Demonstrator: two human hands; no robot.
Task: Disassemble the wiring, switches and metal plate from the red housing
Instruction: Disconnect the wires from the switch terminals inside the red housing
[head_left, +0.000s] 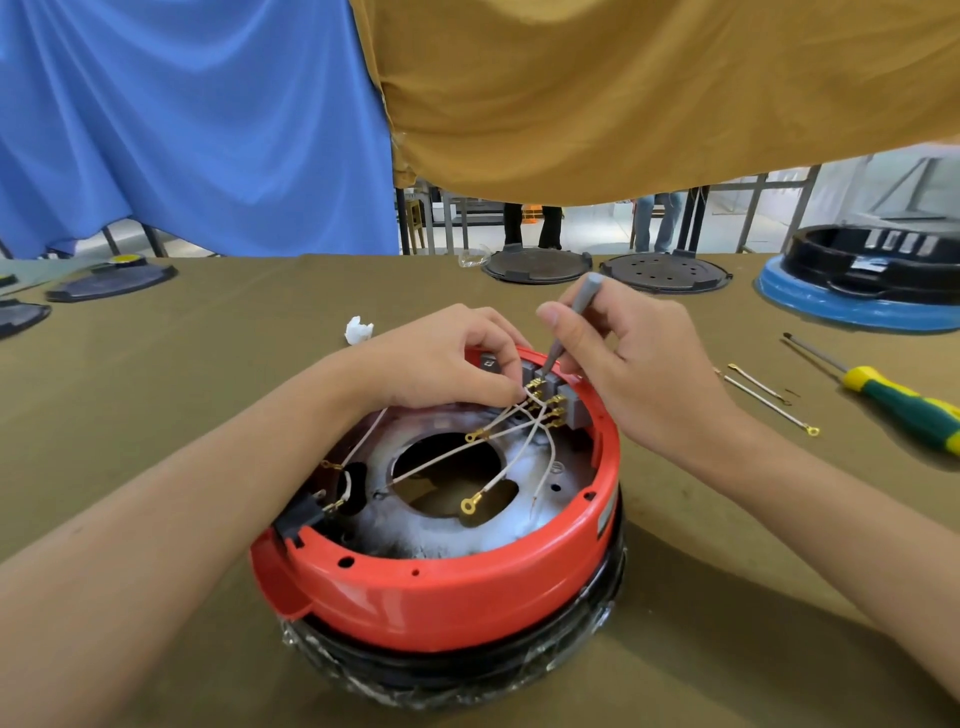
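- One red housing (441, 587), round, open side up, sits centre of the olive-covered table (208, 395) on a black base (457, 670) wrapped in clear film.
- Inside: one metal plate (447, 530), whitish and scorched, with a large round hole in its middle.
- Grey switches (563, 397) at the far rim, two blocks visible side by side; brass terminals cluster on their near face.
- White wires (498, 457) fan from the switches across the plate; at least five strands, exact count unclear. Two end in loose gold ring lugs, others run to a black socket (306, 514) at the left rim.
- Left hand (441, 364): fingers curled, pinching the wires at the switch terminals.
- Right hand (628, 364): gripping one slim grey tool (569, 322), tip set down between the switch blocks.
- Right of the housing, on the table: two detached wire leads (769, 400) and one yellow-green screwdriver (904, 405).
- One crumpled white scrap (358, 330) beyond the left hand.
- Far edge: two dark round lids (537, 266), one blue-rimmed black housing (857, 291); three more dark pieces at far left.
- Blue and mustard cloths hang behind.
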